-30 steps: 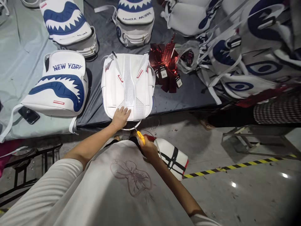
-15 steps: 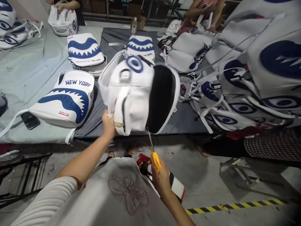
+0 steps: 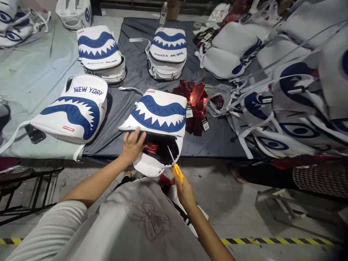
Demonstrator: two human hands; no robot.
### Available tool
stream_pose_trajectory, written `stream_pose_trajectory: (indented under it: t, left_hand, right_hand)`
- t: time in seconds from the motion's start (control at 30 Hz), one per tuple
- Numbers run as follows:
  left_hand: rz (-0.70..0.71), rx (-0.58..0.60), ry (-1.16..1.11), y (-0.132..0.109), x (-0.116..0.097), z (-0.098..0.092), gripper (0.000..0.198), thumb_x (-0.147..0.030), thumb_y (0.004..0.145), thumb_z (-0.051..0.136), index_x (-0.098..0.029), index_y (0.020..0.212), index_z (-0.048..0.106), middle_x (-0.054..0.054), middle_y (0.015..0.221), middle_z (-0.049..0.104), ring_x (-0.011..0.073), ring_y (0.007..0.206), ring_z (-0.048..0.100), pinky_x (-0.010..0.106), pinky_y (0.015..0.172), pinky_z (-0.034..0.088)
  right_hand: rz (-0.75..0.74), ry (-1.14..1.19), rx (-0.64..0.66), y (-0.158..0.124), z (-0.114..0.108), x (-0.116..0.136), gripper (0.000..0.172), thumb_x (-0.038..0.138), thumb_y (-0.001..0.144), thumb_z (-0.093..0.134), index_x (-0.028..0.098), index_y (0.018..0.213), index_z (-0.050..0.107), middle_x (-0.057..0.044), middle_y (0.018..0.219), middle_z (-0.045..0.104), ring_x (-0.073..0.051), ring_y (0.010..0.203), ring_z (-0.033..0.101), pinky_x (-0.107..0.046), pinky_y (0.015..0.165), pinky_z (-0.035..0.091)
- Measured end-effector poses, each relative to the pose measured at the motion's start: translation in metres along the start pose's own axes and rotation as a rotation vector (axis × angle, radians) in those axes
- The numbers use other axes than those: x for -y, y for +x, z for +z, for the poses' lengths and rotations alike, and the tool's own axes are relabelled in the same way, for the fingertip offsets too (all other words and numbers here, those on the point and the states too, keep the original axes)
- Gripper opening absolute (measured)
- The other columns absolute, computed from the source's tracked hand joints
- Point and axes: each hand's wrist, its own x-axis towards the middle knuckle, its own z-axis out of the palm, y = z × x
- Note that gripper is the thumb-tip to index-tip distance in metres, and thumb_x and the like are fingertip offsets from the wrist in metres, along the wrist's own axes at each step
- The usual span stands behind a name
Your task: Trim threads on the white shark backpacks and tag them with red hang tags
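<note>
A white backpack (image 3: 163, 96) with a blue shark-mouth print lies in front of me at the table's near edge. Its unzipped mouth faces me, showing a black lining and a red label (image 3: 151, 148) inside. My left hand (image 3: 132, 145) grips the left edge of that opening, fingers bent over the rim. In my right hand (image 3: 185, 190) are scissors with yellow handles (image 3: 178, 173). Their metal blades point up into the bag's mouth, near its right side. Whether the tips touch the lining I cannot tell.
A "NEW YORK" backpack (image 3: 72, 108) lies left, partly over a phone (image 3: 35, 134). Two more backpacks stand behind. Red tags (image 3: 194, 98) are heaped just right of my bag. Many white backpacks (image 3: 296, 127) are piled at the right. A bottle (image 3: 163, 14) stands at the back.
The backpack, held up and turned on its side before, now lies on the table with its printed front up. My left hand has shifted to the opening's edge. The red tags have come into view.
</note>
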Motion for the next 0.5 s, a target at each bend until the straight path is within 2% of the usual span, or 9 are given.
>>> stream_pose_trajectory:
  t: [0.07,0.1,0.17,0.2,0.23,0.3,0.4,0.43,0.5]
  left_hand:
    - [-0.089,-0.171,-0.006,0.031,0.007,-0.008,0.062,-0.032,0.079,0.072,-0.024,0.138,0.057,0.016,0.155,0.043,0.0369,0.142,0.037,0.057,0.119,0.019]
    - [-0.12,-0.198,-0.058,0.043,0.01,-0.014,0.061,-0.029,0.075,0.074,-0.025,0.135,0.06,0.014,0.151,0.048,0.0369,0.14,0.04,0.055,0.117,0.024]
    - [-0.162,-0.128,-0.201,0.057,0.014,-0.027,0.043,-0.026,0.074,0.071,-0.026,0.116,0.071,0.011,0.125,0.068,0.0336,0.12,0.058,0.047,0.104,0.041]
    - [-0.18,-0.074,-0.263,0.063,0.013,-0.034,0.028,-0.028,0.076,0.068,-0.025,0.103,0.075,0.009,0.104,0.074,0.0298,0.103,0.065,0.04,0.092,0.047]
    - [-0.195,-0.044,-0.305,0.068,0.01,-0.041,0.018,-0.031,0.079,0.065,-0.024,0.092,0.076,0.006,0.086,0.074,0.0258,0.086,0.067,0.034,0.081,0.048]
    - [-0.184,-0.09,-0.321,0.079,-0.005,-0.054,0.02,-0.037,0.085,0.061,-0.022,0.081,0.074,0.004,0.069,0.068,0.0203,0.069,0.063,0.028,0.069,0.044]
    - [-0.06,-0.203,-0.309,0.096,-0.039,-0.067,0.023,-0.041,0.084,0.063,-0.021,0.076,0.072,0.004,0.07,0.067,0.0177,0.067,0.06,0.026,0.067,0.04]
    - [-0.007,-0.193,-0.313,0.1,-0.051,-0.069,0.024,-0.042,0.083,0.063,-0.021,0.074,0.071,0.004,0.069,0.066,0.0177,0.066,0.059,0.026,0.068,0.04]
    - [0.108,-0.096,-0.328,0.103,-0.074,-0.068,0.025,-0.041,0.085,0.059,-0.022,0.073,0.068,0.005,0.068,0.064,0.0185,0.067,0.058,0.029,0.071,0.043]
  right_hand:
    - [-0.005,0.013,-0.005,-0.004,-0.005,-0.005,0.063,0.059,0.096,0.028,0.018,0.141,0.045,-0.007,0.092,0.071,-0.025,0.087,0.068,-0.038,0.084,0.05]
    - [-0.01,0.021,-0.013,-0.007,-0.007,-0.008,0.063,0.058,0.096,0.029,0.016,0.142,0.043,-0.008,0.094,0.071,-0.026,0.088,0.067,-0.039,0.084,0.05]
    - [-0.045,0.035,-0.021,-0.011,-0.007,-0.012,0.062,0.056,0.096,0.031,0.014,0.141,0.041,-0.012,0.099,0.07,-0.027,0.089,0.067,-0.04,0.083,0.051]
    - [-0.069,0.047,-0.031,-0.013,-0.007,-0.014,0.06,0.054,0.096,0.031,0.013,0.139,0.042,-0.013,0.1,0.07,-0.027,0.089,0.067,-0.04,0.082,0.051]
    - [-0.09,0.062,-0.043,-0.014,-0.008,-0.015,0.058,0.053,0.096,0.031,0.012,0.136,0.044,-0.013,0.098,0.069,-0.027,0.086,0.067,-0.04,0.081,0.051]
    - [-0.105,0.078,-0.065,-0.015,-0.013,-0.014,0.053,0.05,0.096,0.029,0.012,0.128,0.047,-0.011,0.088,0.069,-0.025,0.079,0.066,-0.038,0.076,0.05]
    - [-0.081,-0.025,-0.03,0.001,-0.034,0.0,0.052,0.048,0.097,0.026,0.013,0.127,0.05,-0.007,0.075,0.067,-0.024,0.066,0.063,-0.035,0.066,0.048]
    - [-0.06,-0.102,-0.005,0.013,-0.043,0.009,0.052,0.048,0.098,0.026,0.014,0.128,0.051,-0.007,0.072,0.066,-0.024,0.063,0.063,-0.034,0.063,0.046]
    - [-0.03,-0.267,0.045,0.046,-0.059,0.034,0.05,0.048,0.099,0.029,0.016,0.129,0.053,-0.006,0.07,0.066,-0.023,0.061,0.063,-0.032,0.06,0.044]
